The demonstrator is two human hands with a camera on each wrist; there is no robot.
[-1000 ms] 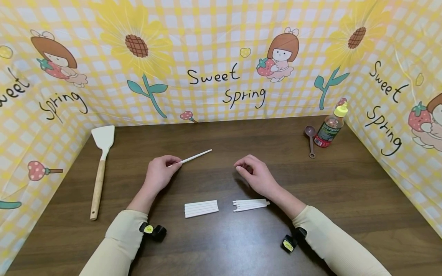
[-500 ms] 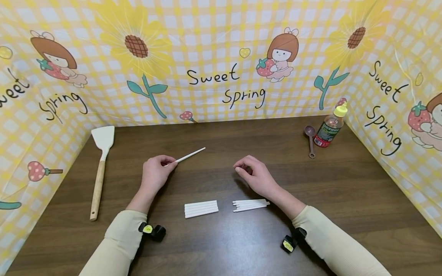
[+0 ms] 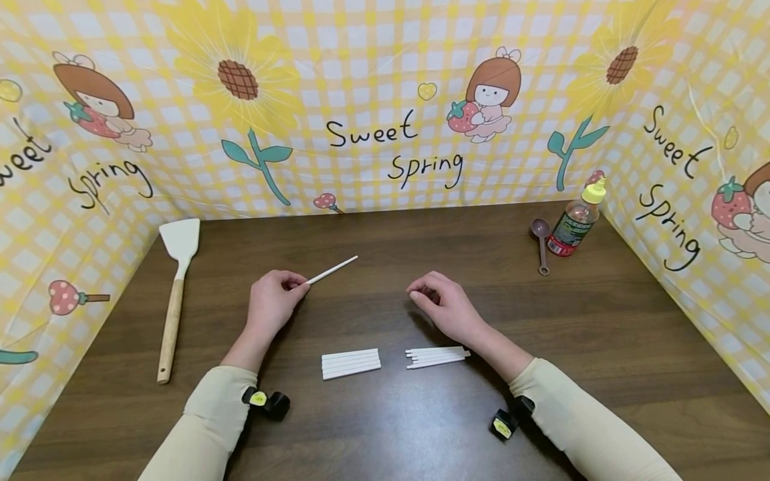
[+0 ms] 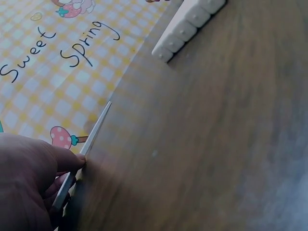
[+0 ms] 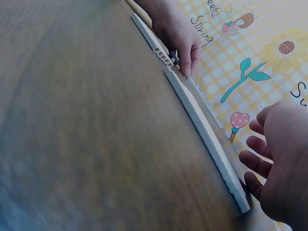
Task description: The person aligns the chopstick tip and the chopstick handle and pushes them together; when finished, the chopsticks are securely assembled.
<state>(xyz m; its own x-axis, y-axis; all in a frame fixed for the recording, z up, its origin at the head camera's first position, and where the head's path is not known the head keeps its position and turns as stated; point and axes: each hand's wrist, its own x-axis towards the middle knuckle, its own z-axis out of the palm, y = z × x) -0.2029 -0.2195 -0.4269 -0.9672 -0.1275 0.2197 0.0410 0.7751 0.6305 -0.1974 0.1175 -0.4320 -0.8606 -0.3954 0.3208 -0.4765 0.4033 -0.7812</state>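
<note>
Between thumb and fingers, my left hand point(image 3: 272, 302) pinches one thin white stick point(image 3: 333, 270) near its near end. The stick slants up and to the right in the head view; the left wrist view shows its tip point(image 4: 103, 113) pointing away from the hand. My right hand point(image 3: 446, 306) is held to the right with its fingers loosely bent and nothing in them, as the right wrist view also shows. Nearer to me, a neat row of white sticks point(image 3: 351, 365) lies side by side on the table. Right of it lies a second bunch of sticks point(image 3: 436, 358) with uneven ends.
On the left of the brown table point(image 3: 385, 427) lies a white spatula point(image 3: 174, 300) with a wooden handle. A brown measuring spoon point(image 3: 541, 244) and a yellow-capped bottle point(image 3: 574, 224) are at the back right. Yellow checked cloth point(image 3: 361, 67) walls in the back and sides.
My left hand has shifted slightly left with the stick, which now slants a little more steeply. The right hand and both groups of sticks have stayed in place.
</note>
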